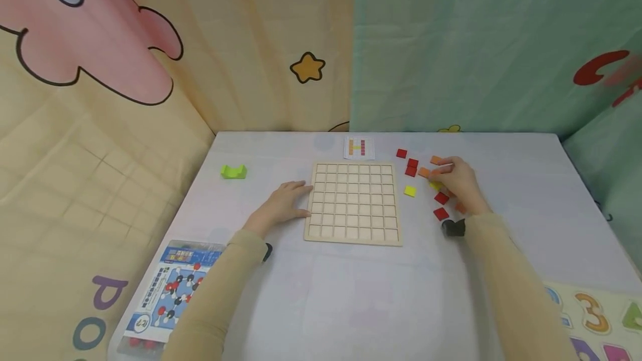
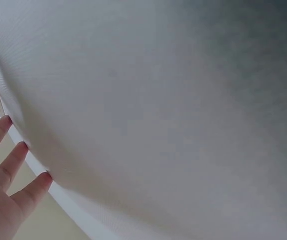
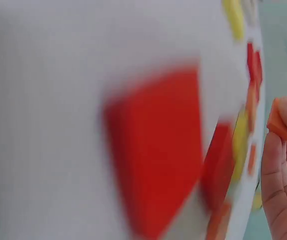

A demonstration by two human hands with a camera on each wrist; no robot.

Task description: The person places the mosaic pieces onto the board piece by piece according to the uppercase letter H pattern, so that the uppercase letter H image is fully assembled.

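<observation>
A square wooden board [image 1: 353, 203] with a grid of shallow cells lies mid-table. At its left edge, my left hand [image 1: 282, 204] is spread, with thumb and fingertips right at the rim. Its splayed fingers [image 2: 31, 194] also show in the left wrist view. My right hand [image 1: 462, 184] is over the loose tiles right of the board. Between its thumb and fingers it pinches an orange tile [image 3: 279, 126]. Under and around it lie red tiles [image 1: 441, 198], a yellow tile [image 1: 409, 190] and orange tiles [image 1: 435, 159], some partly hidden by the hand.
A small pattern card [image 1: 359, 148] lies behind the board. At the left are a light green plastic piece [image 1: 233, 172] and a boxed molecule model set [image 1: 170, 288], partly behind the left sleeve. A number puzzle board [image 1: 597, 316] sits at the front right corner. Curtains [image 1: 281, 27] stand behind the table.
</observation>
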